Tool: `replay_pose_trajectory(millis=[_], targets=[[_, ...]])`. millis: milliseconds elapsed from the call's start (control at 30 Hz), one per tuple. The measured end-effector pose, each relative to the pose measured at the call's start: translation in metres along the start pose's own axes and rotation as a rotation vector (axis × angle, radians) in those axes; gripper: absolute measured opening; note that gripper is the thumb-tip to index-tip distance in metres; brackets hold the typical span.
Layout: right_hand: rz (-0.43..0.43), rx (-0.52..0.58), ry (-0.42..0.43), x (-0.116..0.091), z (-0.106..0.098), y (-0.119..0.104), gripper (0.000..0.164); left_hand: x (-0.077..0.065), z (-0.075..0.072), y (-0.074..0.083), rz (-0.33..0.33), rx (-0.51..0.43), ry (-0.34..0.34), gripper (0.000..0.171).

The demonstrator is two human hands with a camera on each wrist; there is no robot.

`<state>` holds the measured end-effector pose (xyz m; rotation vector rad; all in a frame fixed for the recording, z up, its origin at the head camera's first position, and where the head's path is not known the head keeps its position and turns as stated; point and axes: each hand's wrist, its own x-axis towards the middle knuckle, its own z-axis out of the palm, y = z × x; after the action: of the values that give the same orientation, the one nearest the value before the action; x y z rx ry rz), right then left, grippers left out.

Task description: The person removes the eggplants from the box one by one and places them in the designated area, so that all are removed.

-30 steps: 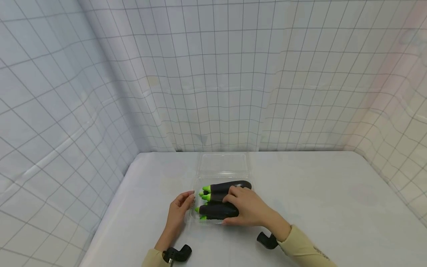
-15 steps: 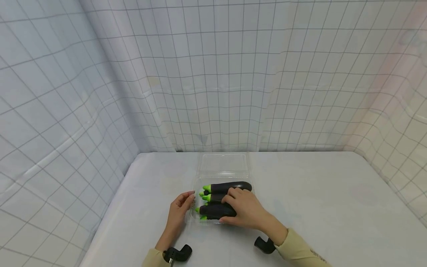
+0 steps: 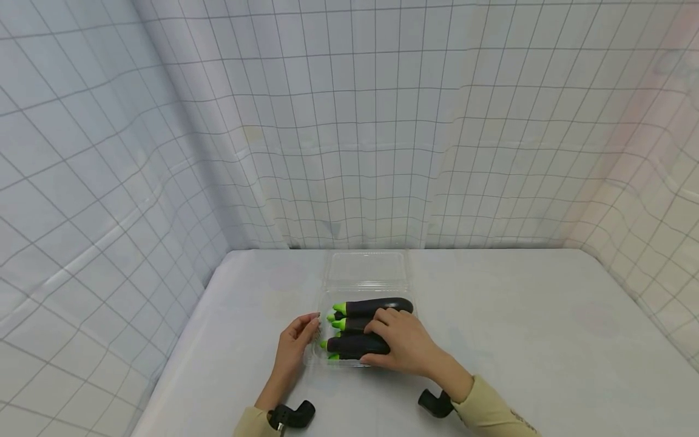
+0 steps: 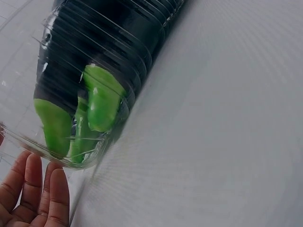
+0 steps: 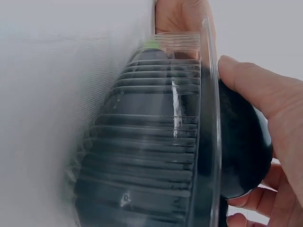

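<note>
Several dark eggplants with bright green stem ends lie in a clear plastic clamshell container on the table. The left hand pinches the container's left rim; in the left wrist view its fingers rest against that rim, and its thumb is mostly out of frame. The right hand grips the blunt end of the upper front eggplant, thumb on the near side and fingers over the far side. Another eggplant lies along the back of the pile. Those underneath are partly hidden.
Opened away from the person, the container's clear lid lies flat behind the base. A white cloth covers the table. White curtains with a dark grid surround the back and sides. Black wrist-worn devices sit on both wrists.
The right hand has shifted very slightly left and toward the person since a second ago, still holding the eggplant. The left hand stays at the rim.
</note>
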<state>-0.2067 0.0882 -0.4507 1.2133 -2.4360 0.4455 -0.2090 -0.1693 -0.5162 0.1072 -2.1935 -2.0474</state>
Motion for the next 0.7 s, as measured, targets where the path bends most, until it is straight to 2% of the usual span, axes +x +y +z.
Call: replay_pose_trajectory(millis=[267, 433, 567, 700], targets=[[0.040, 0.065, -0.006, -0.002, -0.003, 0.001, 0.043, 0.000, -0.001, 0.002, -0.004, 0.010, -0.005, 0.037], [0.063, 0.082, 0.001, -0.003, -0.006, 0.001, 0.042, -0.007, 0.000, 0.019, -0.015, 0.003, -0.030, 0.034], [0.091, 0.102, 0.004, -0.005, -0.006, 0.001, 0.042, -0.011, 0.002, 0.029, -0.013, 0.032, -0.033, 0.033], [0.129, 0.135, 0.000, -0.007, -0.007, 0.001, 0.044, -0.007, 0.000, 0.019, -0.023, 0.024, -0.028, 0.035]])
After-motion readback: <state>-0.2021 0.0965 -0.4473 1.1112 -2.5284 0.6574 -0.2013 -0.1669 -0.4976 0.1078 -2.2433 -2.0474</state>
